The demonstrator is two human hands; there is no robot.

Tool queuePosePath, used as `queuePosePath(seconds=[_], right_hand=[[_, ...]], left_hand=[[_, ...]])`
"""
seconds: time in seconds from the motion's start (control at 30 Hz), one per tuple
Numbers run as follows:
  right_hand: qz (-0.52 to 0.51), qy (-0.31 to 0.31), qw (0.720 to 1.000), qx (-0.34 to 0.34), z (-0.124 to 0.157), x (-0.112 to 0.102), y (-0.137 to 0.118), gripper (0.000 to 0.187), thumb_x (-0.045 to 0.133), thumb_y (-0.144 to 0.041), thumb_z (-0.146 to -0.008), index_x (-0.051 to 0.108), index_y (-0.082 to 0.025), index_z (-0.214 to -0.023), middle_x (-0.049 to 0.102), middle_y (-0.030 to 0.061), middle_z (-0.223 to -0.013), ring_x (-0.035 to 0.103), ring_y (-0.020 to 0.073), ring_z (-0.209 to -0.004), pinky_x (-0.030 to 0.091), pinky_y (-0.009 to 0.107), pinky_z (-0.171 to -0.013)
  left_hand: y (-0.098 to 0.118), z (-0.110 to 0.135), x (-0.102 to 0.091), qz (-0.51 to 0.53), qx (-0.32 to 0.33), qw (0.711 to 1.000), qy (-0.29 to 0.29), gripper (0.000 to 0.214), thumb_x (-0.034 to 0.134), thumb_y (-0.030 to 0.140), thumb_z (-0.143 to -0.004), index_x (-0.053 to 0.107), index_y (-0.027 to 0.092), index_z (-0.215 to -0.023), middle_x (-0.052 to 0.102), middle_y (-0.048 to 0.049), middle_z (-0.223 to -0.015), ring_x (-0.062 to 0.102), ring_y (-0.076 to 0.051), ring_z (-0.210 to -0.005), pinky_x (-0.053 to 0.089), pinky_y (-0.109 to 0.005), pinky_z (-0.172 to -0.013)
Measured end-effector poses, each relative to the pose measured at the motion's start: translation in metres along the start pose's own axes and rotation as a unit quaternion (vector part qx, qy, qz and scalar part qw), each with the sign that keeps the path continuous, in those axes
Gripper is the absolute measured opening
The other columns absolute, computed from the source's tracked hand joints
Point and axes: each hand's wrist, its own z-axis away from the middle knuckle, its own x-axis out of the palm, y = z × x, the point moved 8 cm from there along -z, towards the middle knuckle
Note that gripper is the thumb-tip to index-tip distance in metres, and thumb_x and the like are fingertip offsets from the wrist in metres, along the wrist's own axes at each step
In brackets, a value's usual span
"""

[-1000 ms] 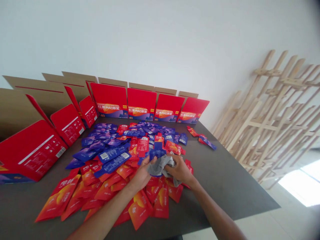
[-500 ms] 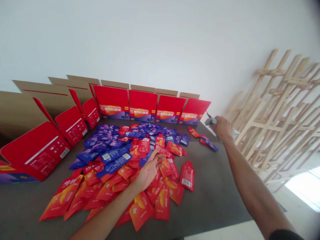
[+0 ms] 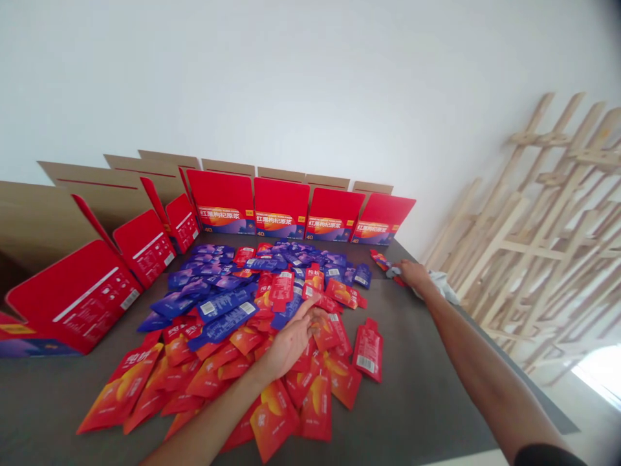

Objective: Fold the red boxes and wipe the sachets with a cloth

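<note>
My left hand [image 3: 291, 336] lies flat, fingers stretched out, on a heap of red-orange sachets [image 3: 272, 362] in the middle of the dark table [image 3: 427, 388]. Behind them is a spread of blue-purple sachets [image 3: 218, 285]. My right arm reaches far to the table's right edge, where my right hand [image 3: 412, 273] rests on a crumpled grey cloth [image 3: 441, 283]. Its fingers are mostly hidden from me. Two or three loose sachets [image 3: 381, 259] lie just beside that hand.
Open red cartons [image 3: 281, 210] with raised cardboard flaps line the back edge, and more cartons [image 3: 72, 298] stand along the left. Wooden frames [image 3: 543, 220] lean against the white wall on the right. Bare tabletop shows at the front right.
Both hands held the grey cloth over the sachets. My right hand then carried it to the far right edge and lowered it onto the table; my left hand flattened on the pile.
</note>
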Motion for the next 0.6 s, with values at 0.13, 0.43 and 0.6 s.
queuePosePath(seconds=[0.13, 0.43, 0.6], right_hand=[[-0.012, 0.064, 0.998, 0.015, 0.005, -0.030, 0.011, 0.040, 0.053, -0.029, -0.102, 0.066, -0.025, -0.140, 0.070, 0.0137, -0.125, 0.070, 0.0252, -0.104, 0.047, 0.028, -0.075], [-0.157, 0.101, 0.982, -0.016, 0.037, -0.091, -0.046, 0.040, 0.053, -0.046, -0.100, 0.078, -0.015, -0.105, 0.078, 0.0116, -0.089, 0.071, 0.0246, -0.084, 0.049, 0.028, -0.069], [-0.171, -0.018, 0.982, -0.081, 0.061, -0.053, -0.125, 0.032, 0.064, -0.042, -0.101, 0.068, -0.017, -0.121, 0.071, 0.0090, -0.118, 0.070, 0.0219, -0.100, 0.059, 0.037, -0.087]], left_hand=[[-0.001, -0.001, 0.001, 0.019, -0.005, 1.000, -0.011, 0.049, 0.066, 0.030, -0.095, 0.060, 0.018, -0.143, 0.069, -0.0084, -0.108, 0.061, -0.020, -0.101, 0.044, -0.032, -0.092], [-0.002, -0.001, 0.008, 0.025, -0.019, 0.999, -0.033, 0.046, 0.067, 0.037, -0.095, 0.064, 0.017, -0.136, 0.067, -0.0071, -0.094, 0.059, -0.018, -0.085, 0.044, -0.030, -0.074], [0.000, 0.001, 0.010, 0.010, -0.020, 0.999, -0.037, 0.046, 0.067, 0.037, -0.094, 0.064, 0.016, -0.135, 0.066, -0.0064, -0.090, 0.058, -0.017, -0.079, 0.044, -0.029, -0.069]])
